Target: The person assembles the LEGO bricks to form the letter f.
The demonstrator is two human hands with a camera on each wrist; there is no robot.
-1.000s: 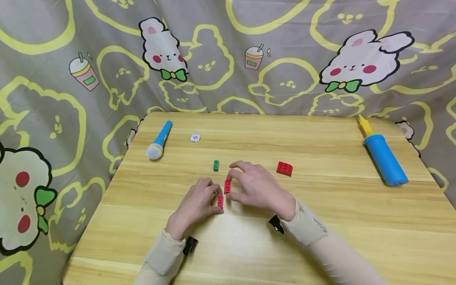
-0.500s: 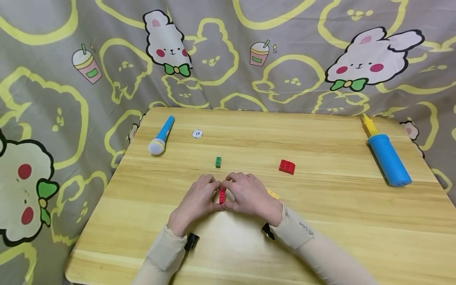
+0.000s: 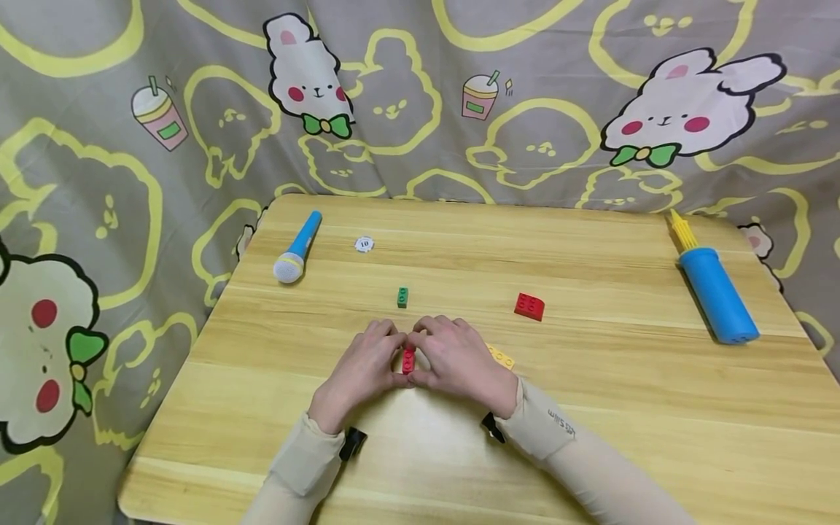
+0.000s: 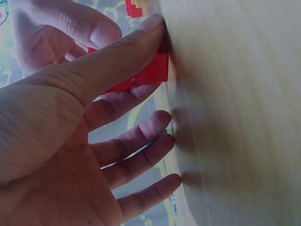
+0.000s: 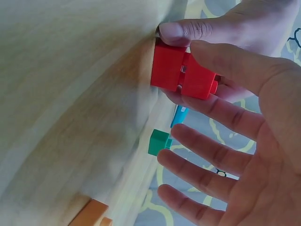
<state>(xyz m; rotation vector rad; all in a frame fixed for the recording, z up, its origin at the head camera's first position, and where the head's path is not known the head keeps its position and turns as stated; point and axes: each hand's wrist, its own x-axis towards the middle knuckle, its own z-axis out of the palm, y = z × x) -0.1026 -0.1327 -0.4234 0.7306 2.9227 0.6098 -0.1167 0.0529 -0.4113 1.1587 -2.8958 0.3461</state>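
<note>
Two red toy building bricks stand one above the other between my hands. In the right wrist view the lower red brick (image 5: 167,66) sits against the table, and the upper red brick (image 5: 198,79) is over it; a narrow gap with studs shows between them. My left hand (image 3: 361,364) pinches the lower brick between thumb and index finger. My right hand (image 3: 457,364) pinches the upper brick the same way. The other fingers of both hands are spread. From the head view only the upper brick's studded top shows, with fingertips around it.
Beyond the hands lie a small green brick (image 3: 402,297) and a wider red brick (image 3: 529,306). A yellow brick (image 3: 502,356) is partly behind the right hand. Farther off are a toy microphone (image 3: 298,248), a round chip marked 10 (image 3: 364,244) and a blue pump (image 3: 718,295).
The right hand has moved left and down, bringing its red brick over the one in the left hand. The yellow brick has come into sight. In the last half second little has moved.
</note>
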